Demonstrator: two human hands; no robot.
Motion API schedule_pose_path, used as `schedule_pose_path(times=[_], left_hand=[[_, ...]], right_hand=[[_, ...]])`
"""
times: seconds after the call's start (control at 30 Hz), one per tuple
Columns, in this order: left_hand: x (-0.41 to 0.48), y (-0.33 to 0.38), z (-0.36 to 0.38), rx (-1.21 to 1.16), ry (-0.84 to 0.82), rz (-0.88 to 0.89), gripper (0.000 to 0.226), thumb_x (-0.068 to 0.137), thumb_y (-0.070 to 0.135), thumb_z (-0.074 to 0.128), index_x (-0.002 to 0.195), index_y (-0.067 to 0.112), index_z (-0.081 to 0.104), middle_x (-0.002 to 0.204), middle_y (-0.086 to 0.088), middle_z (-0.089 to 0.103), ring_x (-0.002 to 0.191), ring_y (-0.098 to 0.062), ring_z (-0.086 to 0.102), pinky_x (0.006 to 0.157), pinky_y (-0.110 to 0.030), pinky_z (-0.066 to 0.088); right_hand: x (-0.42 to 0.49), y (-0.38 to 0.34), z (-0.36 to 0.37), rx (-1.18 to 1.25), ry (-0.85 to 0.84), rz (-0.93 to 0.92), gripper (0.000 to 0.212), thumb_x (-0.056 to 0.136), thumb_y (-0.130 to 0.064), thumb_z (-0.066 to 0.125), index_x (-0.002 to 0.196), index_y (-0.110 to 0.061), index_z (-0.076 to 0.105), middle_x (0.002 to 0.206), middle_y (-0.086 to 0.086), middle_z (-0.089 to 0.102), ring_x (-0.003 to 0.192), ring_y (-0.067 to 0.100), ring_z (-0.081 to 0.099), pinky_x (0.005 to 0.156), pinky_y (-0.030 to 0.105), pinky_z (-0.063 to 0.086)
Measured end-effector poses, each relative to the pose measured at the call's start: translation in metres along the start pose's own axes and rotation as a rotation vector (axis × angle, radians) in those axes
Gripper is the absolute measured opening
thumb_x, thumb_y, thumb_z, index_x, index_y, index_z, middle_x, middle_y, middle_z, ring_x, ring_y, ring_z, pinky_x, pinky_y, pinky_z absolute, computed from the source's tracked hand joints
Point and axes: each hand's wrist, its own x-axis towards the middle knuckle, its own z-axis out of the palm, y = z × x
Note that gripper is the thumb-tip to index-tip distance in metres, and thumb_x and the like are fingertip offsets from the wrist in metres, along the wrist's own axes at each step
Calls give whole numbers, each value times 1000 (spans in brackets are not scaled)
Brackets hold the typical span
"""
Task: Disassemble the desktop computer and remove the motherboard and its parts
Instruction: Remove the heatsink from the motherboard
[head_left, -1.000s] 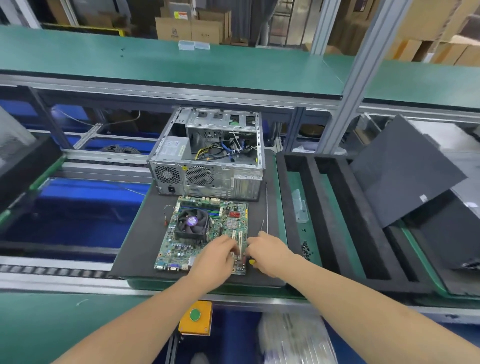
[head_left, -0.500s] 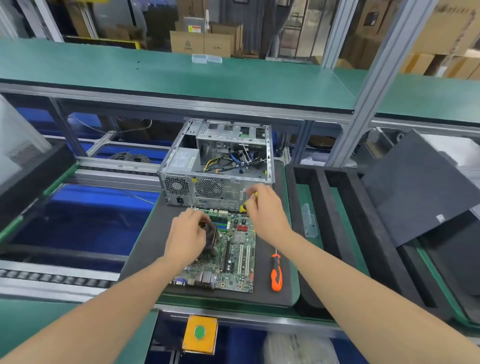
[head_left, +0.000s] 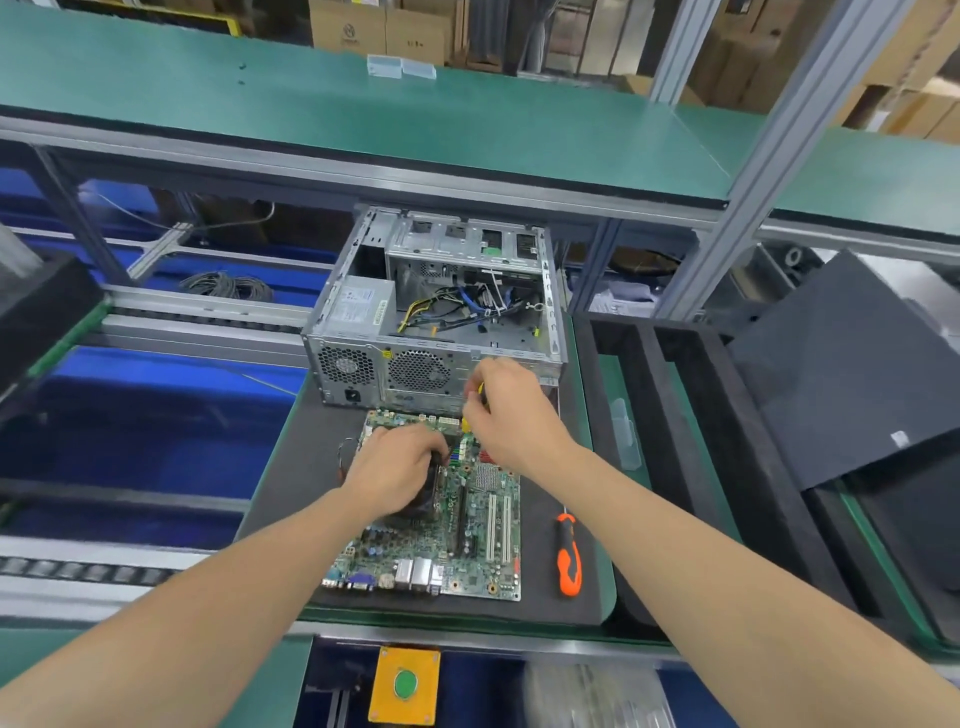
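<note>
left hand grips the cooler on the motherboard — right hand pinches a yellow tool.

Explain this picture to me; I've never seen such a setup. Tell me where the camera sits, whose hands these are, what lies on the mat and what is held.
There is no machine here. A person works with bare hands, and the one camera is worn on the head, looking forward and down. On the black mat lies a green motherboard, in front of the open metal computer case. An orange screwdriver lies on the mat to the board's right. The left hand is curled over the dark cooler on the board and seems to grip it. The right hand pinches a yellow-handled tool near the board's far edge. Most of the tool is hidden, so I cannot tell its type.
</note>
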Motion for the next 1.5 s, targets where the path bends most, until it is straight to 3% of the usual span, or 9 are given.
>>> schedule_pose_path(times=[0.1, 0.3, 0.53, 0.73, 0.87, 1.2, 1.37, 1.43, 1.5], left_hand=[[2, -1, 1, 9, 4, -13, 39, 99, 7, 41, 106, 30, 72, 105, 10, 69, 97, -21, 64, 78, -36, 36], [2, -4, 6, 39, -5, -35, 42, 101, 9, 36, 101, 39, 65, 95, 11, 73, 79, -15, 60, 90, -39, 40], [3, -7, 8, 27, -3, -31, 41, 102, 9, 36, 95, 43, 59, 87, 14, 68, 74, -14, 54, 83, -37, 34], [3, -8, 9, 27, 2, -34, 41, 101, 9, 36, 87, 42, 57, 74, 13, 65, 70, -11, 55, 81, -37, 35], [2, -8, 9, 27, 5, -34, 40, 101, 10, 36, 85, 42, 53, 67, 13, 59, 63, -3, 50, 78, -37, 34], [1, -6, 7, 43, -13, -29, 39, 101, 9, 37, 86, 43, 49, 64, 14, 54, 61, -2, 46, 80, -38, 37], [-1, -3, 2, 40, -23, -17, 40, 98, 7, 37, 79, 41, 45, 63, 9, 54, 62, -12, 48, 82, -40, 39], [-2, -1, 0, 10, -16, -14, 40, 99, 7, 38, 84, 40, 53, 65, 12, 56, 64, -10, 50, 83, -40, 40], [-4, -1, -2, -140, 22, 8, 35, 99, 8, 45, 93, 37, 64, 69, 26, 59, 68, 1, 54, 76, -39, 36]], right_hand=[[0, -2, 1, -16, -26, -17, 7, 99, -12, 49, 96, -18, 51, 101, 0, 50, 92, 17, 44, 75, 30, 34], [-3, -2, 2, -20, -38, 6, 8, 99, -10, 48, 98, -17, 53, 105, 1, 50, 95, 17, 45, 77, 32, 37], [-5, -2, 6, -26, -37, 23, 12, 100, -10, 48, 105, -10, 59, 112, 7, 55, 100, 21, 50, 79, 31, 38], [-4, -4, 5, -22, -24, 0, 8, 101, -12, 48, 102, -15, 55, 107, 1, 52, 94, 17, 46, 76, 30, 36], [-2, -7, 6, -36, -57, -1, 11, 101, -12, 48, 106, -12, 58, 113, 5, 54, 97, 18, 47, 81, 34, 43], [-2, -9, 5, -59, -98, 6, 12, 101, -11, 47, 107, -12, 57, 115, 6, 55, 102, 23, 53, 86, 40, 48], [2, -10, 0, -117, -209, -98, 16, 101, -9, 47, 110, -11, 60, 118, 5, 53, 105, 24, 52, 82, 32, 40], [7, -13, -5, -197, -281, -162, 18, 102, -8, 49, 112, -12, 63, 120, 6, 55, 109, 25, 53, 84, 31, 41], [12, -16, -9, -266, -343, -195, 18, 102, -11, 52, 113, -14, 66, 119, 8, 60, 108, 28, 57, 84, 37, 49]])
